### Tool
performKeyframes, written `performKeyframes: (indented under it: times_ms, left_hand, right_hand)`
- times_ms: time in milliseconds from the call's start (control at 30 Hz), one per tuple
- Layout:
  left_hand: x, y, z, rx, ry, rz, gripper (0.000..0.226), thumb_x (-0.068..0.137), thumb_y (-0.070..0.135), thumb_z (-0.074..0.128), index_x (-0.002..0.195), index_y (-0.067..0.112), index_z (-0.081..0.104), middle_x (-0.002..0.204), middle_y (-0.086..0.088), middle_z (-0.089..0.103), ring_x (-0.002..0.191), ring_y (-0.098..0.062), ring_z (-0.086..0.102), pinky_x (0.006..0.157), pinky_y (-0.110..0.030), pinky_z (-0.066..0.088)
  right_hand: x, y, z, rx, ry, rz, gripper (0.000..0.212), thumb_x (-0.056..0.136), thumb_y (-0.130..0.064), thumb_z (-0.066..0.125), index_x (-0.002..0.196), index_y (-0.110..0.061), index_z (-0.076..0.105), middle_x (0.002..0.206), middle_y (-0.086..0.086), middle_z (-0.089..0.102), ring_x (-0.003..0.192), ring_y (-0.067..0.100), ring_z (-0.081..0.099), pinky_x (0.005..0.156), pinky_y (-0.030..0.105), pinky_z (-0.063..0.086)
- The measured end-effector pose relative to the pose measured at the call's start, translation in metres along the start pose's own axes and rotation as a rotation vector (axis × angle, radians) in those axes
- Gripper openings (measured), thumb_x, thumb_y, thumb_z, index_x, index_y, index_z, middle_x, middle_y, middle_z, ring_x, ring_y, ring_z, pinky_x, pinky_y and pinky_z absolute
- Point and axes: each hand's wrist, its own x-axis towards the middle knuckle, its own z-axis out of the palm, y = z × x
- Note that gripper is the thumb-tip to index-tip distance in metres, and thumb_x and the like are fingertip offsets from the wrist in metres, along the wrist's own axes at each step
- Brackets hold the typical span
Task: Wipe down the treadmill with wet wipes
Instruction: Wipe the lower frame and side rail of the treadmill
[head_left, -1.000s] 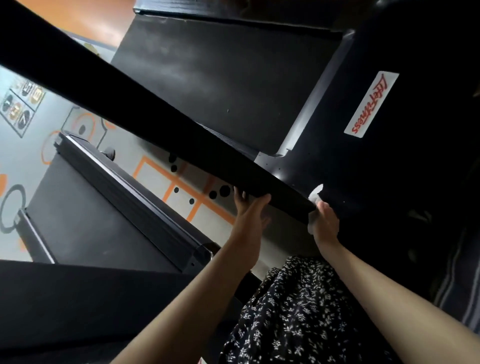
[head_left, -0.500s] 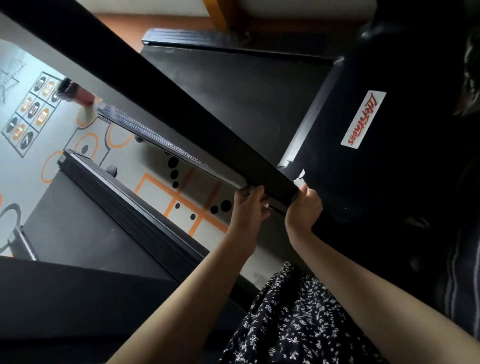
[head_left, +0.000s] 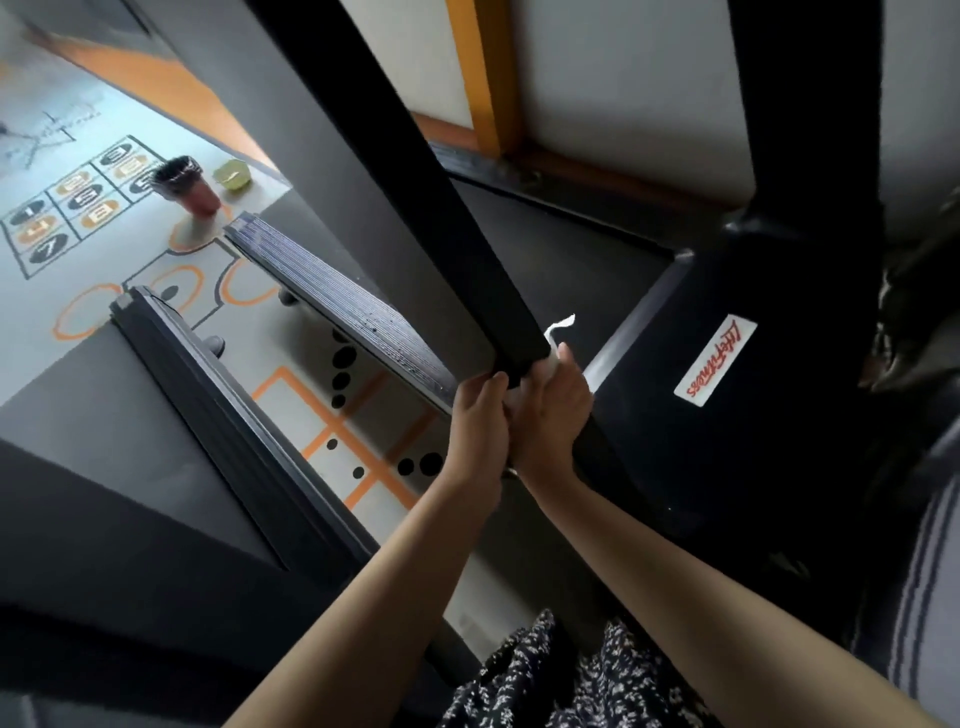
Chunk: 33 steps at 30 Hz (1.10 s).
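Wipe (head_left: 560, 325) looking limp, light, probably slippery; right hand (head_left: 550, 415) clamping it round rigid black bar (head_left: 415, 208); left hand (head_left: 478, 421) gripping bar alongside.

One wide-angle camera on the person's head looks forward and steeply down along both forearms. It sits close: the left hand (head_left: 479, 418) and the right hand (head_left: 551, 415), which presses a wet wipe (head_left: 558, 328), grip the handrail (head_left: 415, 208) mid-frame. The treadmill belt (head_left: 545, 249) lies beyond the fingers and the patterned floor (head_left: 78, 182) to their left. The horizon is tilted.
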Motion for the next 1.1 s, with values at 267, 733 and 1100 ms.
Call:
performKeyframes:
  times_ms: [267, 733, 1100]
  left_hand:
    - [-0.003, 0.058, -0.027, -0.116, 0.003, 0.154, 0.029, 0.097, 0.014, 0.045, 0.07, 0.015, 0.055, 0.077, -0.011, 0.051, 0.075, -0.021, 0.05, 0.069, -0.031, 0.041]
    - [0.014, 0.167, -0.068, -0.345, 0.088, 0.391, 0.028, 0.1, 0.018, 0.045, 0.08, 0.005, 0.06, 0.081, -0.014, 0.059, 0.082, -0.02, 0.057, 0.075, -0.029, 0.048]
    - [0.027, 0.256, -0.107, -0.442, 0.112, 0.596, 0.035, 0.097, 0.008, 0.044, 0.064, 0.007, 0.056, 0.063, -0.008, 0.053, 0.061, -0.017, 0.053, 0.06, -0.027, 0.045]
  right_hand:
    - [0.015, -0.081, -0.005, -0.156, -0.103, -0.357, 0.087, 0.097, -0.066, 0.01, 0.142, 0.003, 0.038, 0.13, 0.022, 0.056, 0.12, 0.033, 0.056, 0.101, 0.047, 0.046]
    - [0.058, -0.227, -0.004, -0.276, -0.147, -0.766, 0.078, 0.1, -0.05, 0.032, 0.153, -0.005, -0.004, 0.161, 0.019, 0.014, 0.149, 0.032, 0.019, 0.12, 0.036, 0.015]
    - [0.079, -0.334, -0.003, -0.18, -0.167, -0.906, 0.076, 0.102, -0.046, 0.035, 0.155, -0.006, 0.0, 0.163, 0.017, 0.004, 0.15, 0.03, 0.008, 0.122, 0.039, 0.012]
